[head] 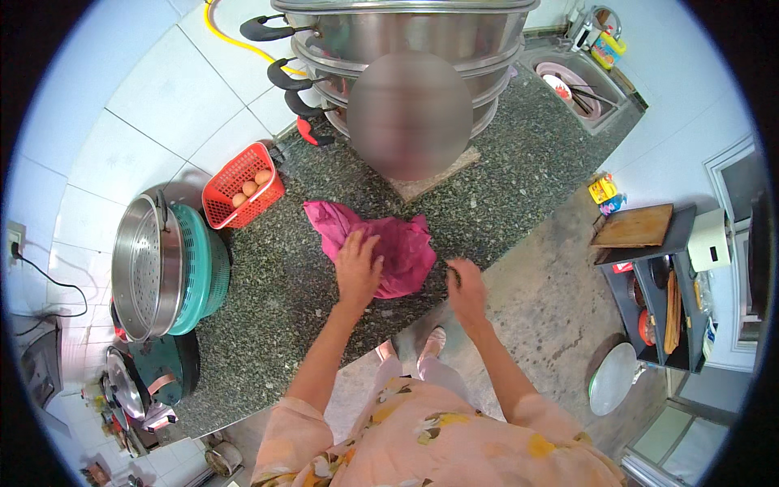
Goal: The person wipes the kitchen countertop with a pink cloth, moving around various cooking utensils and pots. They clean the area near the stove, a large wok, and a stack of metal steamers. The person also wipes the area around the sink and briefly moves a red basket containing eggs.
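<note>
A crumpled magenta bag (405,252), seemingly of thin plastic, lies on the speckled dark granite countertop (274,322) in front of me. My left hand (358,268) rests palm down on its left part, the fingers somewhat apart. What the bag holds is hidden. Just right of the bag, apart from it, my right hand (467,289) hovers by the counter's front edge. Its fingers are curled towards the thumb, and whether something small is between them is unclear.
Behind the bag stands a stacked steel steamer (414,36) with black handles, partly blurred. At left are a red basket (213,201) of brown eggs, a teal colander (213,280) and a perforated steel steamer tier (143,268). A sink (608,122) holds dishes at the far right.
</note>
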`<state>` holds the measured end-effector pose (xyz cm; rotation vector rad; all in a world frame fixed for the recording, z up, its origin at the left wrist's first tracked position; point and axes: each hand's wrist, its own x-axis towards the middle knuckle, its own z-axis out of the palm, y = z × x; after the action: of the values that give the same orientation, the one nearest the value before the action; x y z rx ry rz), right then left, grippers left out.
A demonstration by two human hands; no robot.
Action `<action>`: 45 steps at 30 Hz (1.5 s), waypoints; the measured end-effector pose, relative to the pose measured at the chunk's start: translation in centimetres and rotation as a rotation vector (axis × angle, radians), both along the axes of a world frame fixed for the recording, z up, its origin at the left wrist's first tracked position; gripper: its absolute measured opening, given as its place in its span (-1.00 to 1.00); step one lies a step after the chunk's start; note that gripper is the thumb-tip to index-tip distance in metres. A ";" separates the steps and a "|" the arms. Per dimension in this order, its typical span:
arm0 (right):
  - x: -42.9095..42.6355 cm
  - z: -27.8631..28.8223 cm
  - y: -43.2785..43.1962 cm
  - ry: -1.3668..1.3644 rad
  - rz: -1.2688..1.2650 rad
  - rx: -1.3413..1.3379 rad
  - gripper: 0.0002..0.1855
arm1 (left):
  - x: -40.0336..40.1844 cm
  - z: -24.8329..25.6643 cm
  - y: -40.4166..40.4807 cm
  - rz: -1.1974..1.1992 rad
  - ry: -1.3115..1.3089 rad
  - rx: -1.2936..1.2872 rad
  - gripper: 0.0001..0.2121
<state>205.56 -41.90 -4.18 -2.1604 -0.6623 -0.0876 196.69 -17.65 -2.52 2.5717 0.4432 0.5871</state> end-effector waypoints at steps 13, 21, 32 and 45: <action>-6.5 -1.9 9.6 -0.220 0.373 -0.281 -0.56 | -13.0 0.1 -3.7 0.108 0.069 -0.319 -0.61; -1.3 -0.5 11.4 -0.064 0.025 -0.112 -0.59 | -15.3 0.1 -2.9 0.246 0.039 -0.230 -0.63; 0.1 -4.4 17.9 -0.291 0.113 -0.431 -0.34 | -21.7 0.4 -4.1 0.243 0.141 -0.274 -0.64; -7.2 -1.9 13.0 -0.152 0.539 -0.225 -0.43 | -21.9 -0.6 -2.8 0.153 0.171 -0.276 -0.63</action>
<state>198.37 -28.94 -6.03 -2.1221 -1.3748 0.1172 174.78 -20.44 -3.09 2.3440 0.7309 0.3305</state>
